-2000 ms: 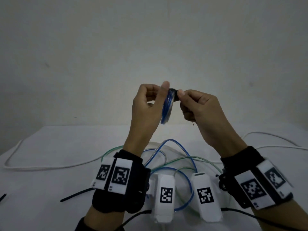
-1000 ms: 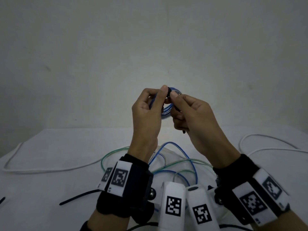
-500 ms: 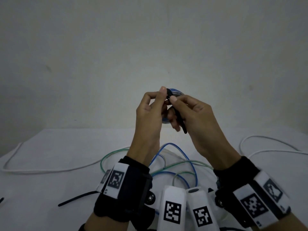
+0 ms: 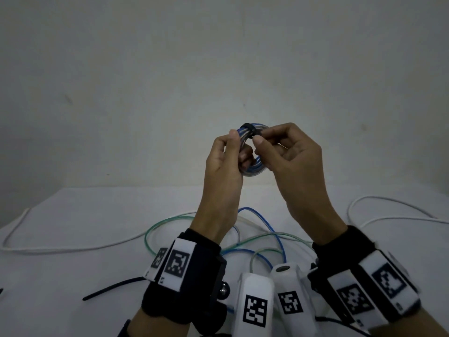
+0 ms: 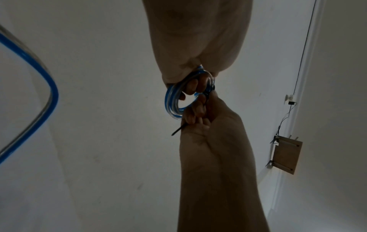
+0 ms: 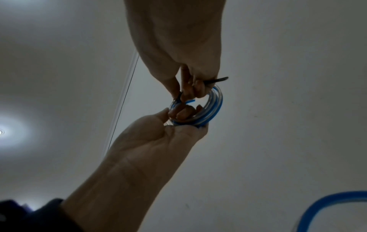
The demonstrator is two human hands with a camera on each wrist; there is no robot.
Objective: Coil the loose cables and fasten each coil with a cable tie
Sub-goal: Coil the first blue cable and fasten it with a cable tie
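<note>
Head view, hands: centre of the frame, we see the left hand (image 4: 222, 164) and the right hand (image 4: 295, 156) raised together above the white table (image 4: 73, 222).
Head view, coil: a small coil of blue and clear cable (image 4: 251, 152) sits between them; the left hand's curled fingers and thumb grip its left side.
Head view, tie: a black plastic cable tie (image 4: 250, 131) wraps the coil's top, and the right hand pinches it with thumb and forefinger.
Head view, table: loose blue and green cables (image 4: 255, 235) lie in loops at lower centre, a white cable (image 4: 60, 249) runs along the left, another white cable (image 4: 388, 210) curves at the right edge, and a spare black cable tie (image 4: 111, 289) lies at lower left.
Left wrist view: at centre we see the same coil (image 5: 171, 100) gripped from above by the left hand (image 5: 196, 39), while the right hand (image 5: 210, 128) below closes on the tie, whose tail (image 5: 177, 130) pokes out leftward.
Left wrist view, wall: a brown wooden board (image 5: 286, 154) hangs at right.
Right wrist view: the coil (image 6: 212, 108) rests in the left hand's (image 6: 158, 136) curled fingers at centre; the right hand (image 6: 178, 47) above pinches the tie (image 6: 217, 79).
</note>
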